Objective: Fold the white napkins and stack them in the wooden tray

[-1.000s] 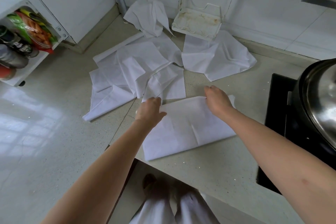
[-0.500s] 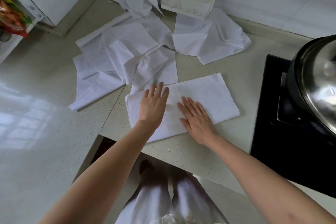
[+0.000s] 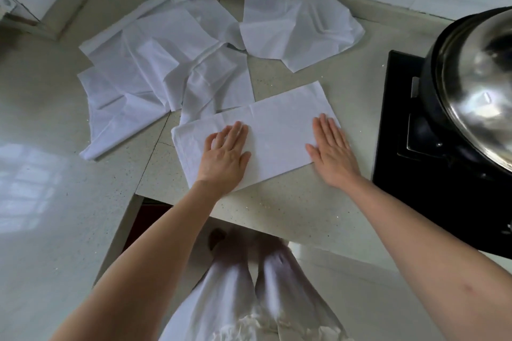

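Head view shows your left hand (image 3: 225,156) and right hand (image 3: 331,148) pressing flat-fingered on the limp half-folded napkin (image 3: 274,127); pinch its 3 o'clock corners next.

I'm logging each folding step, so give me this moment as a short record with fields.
activity: smoothing a folded napkin on the counter
left hand: flat on the napkin's left part
right hand: flat at its right end
unfolded napkins: loose pile behind, to the left
wooden tray: not in view
stove side: lidded pot on the black hob
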### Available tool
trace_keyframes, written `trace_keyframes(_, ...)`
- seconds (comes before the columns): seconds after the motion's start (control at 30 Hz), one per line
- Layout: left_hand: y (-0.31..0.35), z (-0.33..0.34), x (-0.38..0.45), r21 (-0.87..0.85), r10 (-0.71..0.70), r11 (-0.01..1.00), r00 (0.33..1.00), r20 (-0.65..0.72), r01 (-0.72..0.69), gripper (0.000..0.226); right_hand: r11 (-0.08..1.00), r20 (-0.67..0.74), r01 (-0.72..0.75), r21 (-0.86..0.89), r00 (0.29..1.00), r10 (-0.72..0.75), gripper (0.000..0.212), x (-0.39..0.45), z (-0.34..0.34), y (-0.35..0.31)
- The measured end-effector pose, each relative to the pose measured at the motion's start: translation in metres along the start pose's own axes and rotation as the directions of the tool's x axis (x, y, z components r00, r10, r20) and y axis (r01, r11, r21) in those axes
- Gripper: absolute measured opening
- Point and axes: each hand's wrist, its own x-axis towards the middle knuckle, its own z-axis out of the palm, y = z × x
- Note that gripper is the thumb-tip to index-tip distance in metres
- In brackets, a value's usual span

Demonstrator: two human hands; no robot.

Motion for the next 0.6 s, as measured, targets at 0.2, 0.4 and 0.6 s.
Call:
trace_keyframes(0.2,-0.02,-0.024,0.015,-0.033,0.113,0.993,0.993,0.016,-0.113,0.05,0.971,0.041,0.233,0.051,0.971,-0.235,0.076,-0.026,0.017,-0.093)
trace_keyframes(0.4,-0.03,-0.032,0.02,-0.039,0.158,0.987,0.982,0.105,-0.154,0.049,0.685,0.114,0.722,-0.102,0.692,-0.712,0.071,-0.076,0.053,-0.156)
trace_keyframes(0.6,-0.05,-0.049,0.029,-0.11,0.275,0.961,0.933,0.234,-0.255,0.045,0.802,-0.073,0.596,-0.045,0.798,-0.598,0.056,-0.072,0.039,-0.154)
